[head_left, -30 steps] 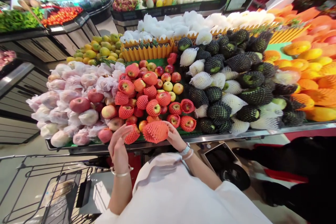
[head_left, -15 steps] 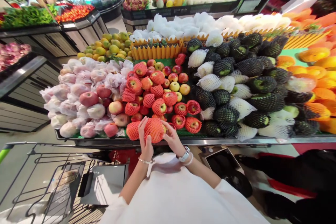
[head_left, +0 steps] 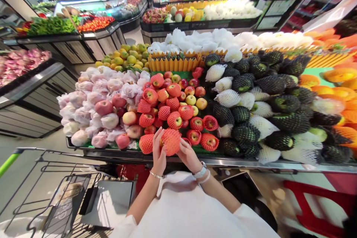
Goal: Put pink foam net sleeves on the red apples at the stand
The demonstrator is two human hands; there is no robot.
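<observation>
An apple in a red foam net point(head_left: 171, 142) is held between my two hands, above the front edge of the fruit display. My left hand point(head_left: 159, 156) curves around its left side, thumb toward me. On the other side, the fingers of my right hand point(head_left: 190, 155) press against the netted apple. Another netted apple point(head_left: 146, 144) lies just left of my left hand. Behind my hands is a pile of apples point(head_left: 174, 119), many in red nets and several bare.
Wrapped pale fruit point(head_left: 92, 93) is heaped on the left. Dark and white netted fruit point(head_left: 242, 134) fills the right side. A metal rail point(head_left: 251, 163) runs along the display front. A shopping cart point(head_left: 41, 167) stands at lower left, and a red stool point(head_left: 315, 200) at lower right.
The view has tilted up and shifted, so the display sits lower and further right. Both hands still hold the netted apple. The dark figure at lower right has mostly left view, exposing the red stool.
</observation>
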